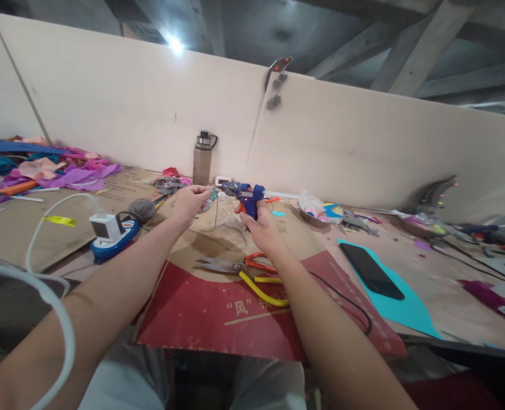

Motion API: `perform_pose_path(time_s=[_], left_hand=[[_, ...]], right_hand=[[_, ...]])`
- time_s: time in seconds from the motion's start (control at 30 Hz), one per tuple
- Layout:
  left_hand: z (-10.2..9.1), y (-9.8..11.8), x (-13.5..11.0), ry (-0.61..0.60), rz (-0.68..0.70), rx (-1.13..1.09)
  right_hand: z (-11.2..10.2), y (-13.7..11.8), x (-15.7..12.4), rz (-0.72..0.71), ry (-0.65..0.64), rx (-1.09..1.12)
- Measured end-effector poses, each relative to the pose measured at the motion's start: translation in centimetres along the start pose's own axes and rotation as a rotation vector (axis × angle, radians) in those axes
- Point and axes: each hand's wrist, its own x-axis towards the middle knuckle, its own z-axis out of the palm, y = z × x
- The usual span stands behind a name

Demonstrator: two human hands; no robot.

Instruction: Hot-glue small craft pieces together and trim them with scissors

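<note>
My right hand (261,228) is wrapped round the handle of a blue glue gun (249,199) with an orange trigger. Its nozzle points left, toward my left hand (192,202). Pinched in my left fingertips is a small teal piece (214,194), too small to name. The nozzle is close to this piece; whether they touch I cannot tell. Below the hands, scissors (222,265) with red and yellow handles lie on a red and brown cardboard sheet (201,313). My right forearm covers part of the handles.
Left are a blue power strip (115,242) with a white charger (106,226), grey yarn (142,208) and coloured scraps (39,165). A bottle (203,159) stands at the back. Right lie a phone (371,270) on turquoise sheet (410,316) and a bowl of scraps (321,213).
</note>
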Motion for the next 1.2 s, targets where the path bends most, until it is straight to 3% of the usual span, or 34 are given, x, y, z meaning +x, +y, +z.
perform_pose_path(time_s=[1.2], left_hand=[[0.33, 0.28, -0.50, -0.020, 0.057, 0.092]], right_hand=[[0.24, 0.37, -0.07, -0.048, 0.036, -0.294]])
